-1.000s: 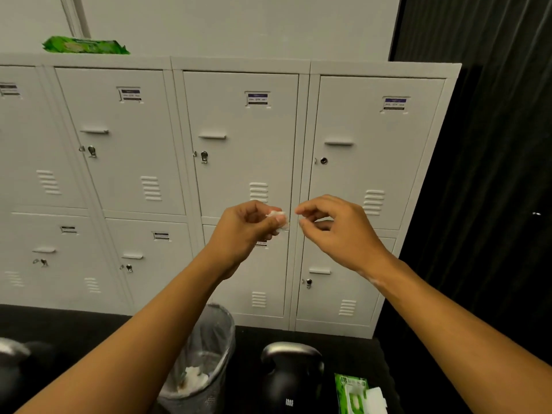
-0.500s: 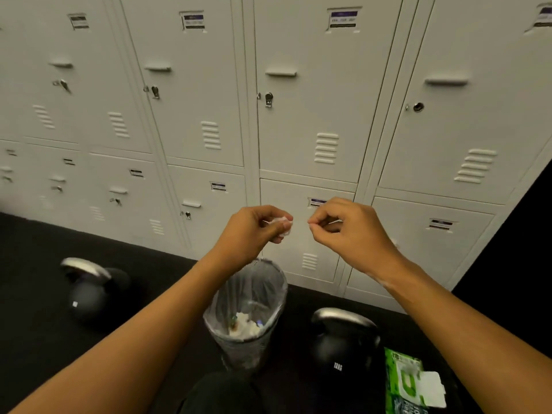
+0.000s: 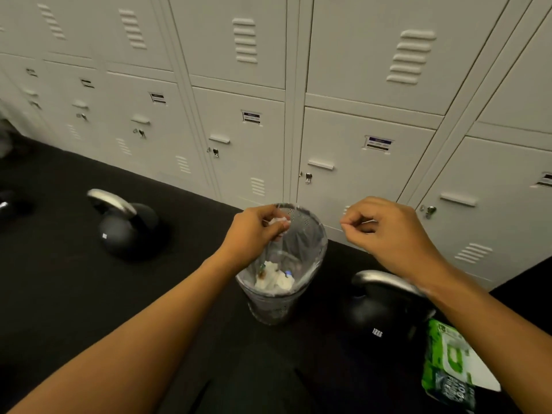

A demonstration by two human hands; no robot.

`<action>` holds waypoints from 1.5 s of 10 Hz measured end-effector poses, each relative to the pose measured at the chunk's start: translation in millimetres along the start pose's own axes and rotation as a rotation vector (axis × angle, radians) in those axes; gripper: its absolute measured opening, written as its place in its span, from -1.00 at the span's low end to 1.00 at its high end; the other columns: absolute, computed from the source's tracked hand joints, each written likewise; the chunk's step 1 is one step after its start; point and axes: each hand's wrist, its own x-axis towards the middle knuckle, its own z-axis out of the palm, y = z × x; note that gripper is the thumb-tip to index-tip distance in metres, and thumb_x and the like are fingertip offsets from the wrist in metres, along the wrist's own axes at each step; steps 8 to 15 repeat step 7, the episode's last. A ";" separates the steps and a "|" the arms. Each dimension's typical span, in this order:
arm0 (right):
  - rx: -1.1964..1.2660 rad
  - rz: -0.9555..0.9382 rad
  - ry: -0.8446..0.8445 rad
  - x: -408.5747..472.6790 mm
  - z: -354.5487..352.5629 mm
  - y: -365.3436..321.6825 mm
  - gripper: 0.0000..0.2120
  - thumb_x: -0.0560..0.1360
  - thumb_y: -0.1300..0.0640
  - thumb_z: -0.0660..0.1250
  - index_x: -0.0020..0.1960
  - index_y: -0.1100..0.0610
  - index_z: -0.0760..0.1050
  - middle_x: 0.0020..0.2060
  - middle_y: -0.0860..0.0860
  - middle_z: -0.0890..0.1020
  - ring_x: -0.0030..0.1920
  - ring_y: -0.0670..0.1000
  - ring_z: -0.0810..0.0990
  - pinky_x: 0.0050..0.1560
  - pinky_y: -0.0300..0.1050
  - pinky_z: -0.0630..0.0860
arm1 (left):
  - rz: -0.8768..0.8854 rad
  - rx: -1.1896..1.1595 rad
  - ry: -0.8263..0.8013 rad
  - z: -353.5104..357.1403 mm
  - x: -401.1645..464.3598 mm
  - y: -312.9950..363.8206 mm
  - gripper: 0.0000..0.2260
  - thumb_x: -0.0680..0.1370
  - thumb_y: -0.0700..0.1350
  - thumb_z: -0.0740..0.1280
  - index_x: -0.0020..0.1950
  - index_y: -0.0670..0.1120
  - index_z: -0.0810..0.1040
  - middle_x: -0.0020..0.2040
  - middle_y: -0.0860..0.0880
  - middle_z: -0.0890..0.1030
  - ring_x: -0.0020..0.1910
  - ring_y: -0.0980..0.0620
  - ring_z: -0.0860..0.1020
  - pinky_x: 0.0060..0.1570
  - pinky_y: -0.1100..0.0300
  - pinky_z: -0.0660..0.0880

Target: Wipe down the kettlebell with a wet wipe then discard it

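— What sits farthest left on the black floor (image 3: pixel 59 294)?
— A spare kettlebell (image 3: pixel 128 227), well apart from the rest.

— And the left hand (image 3: pixel 254 231)?
— Pinched shut on a crumpled wet wipe (image 3: pixel 276 221), above the lined mesh wastebasket (image 3: pixel 279 303), which holds used wipes.

— The right hand (image 3: pixel 385 234)?
— Fingers curled, thumb and forefinger together; whether they grip anything cannot be told.

— The task's kettlebell (image 3: pixel 379 312)?
— On the floor just right of the wastebasket, under the right forearm, with a green wipes pack (image 3: pixel 448 372) beside it. Grey lockers (image 3: pixel 358 85) stand behind.
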 end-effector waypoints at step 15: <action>0.002 0.044 -0.117 3.4 30.4 20.3 -0.86 0.54 0.21 0.50 0.08 0.06 0.75 -0.06 -0.15 0.67 -0.02 -0.17 0.64 0.02 -0.33 0.62 | -0.075 0.312 -0.258 15.7 1.3 -19.0 -0.49 0.59 0.13 0.34 0.53 0.08 0.37 0.45 -0.01 0.50 0.38 0.00 0.50 0.35 0.11 0.40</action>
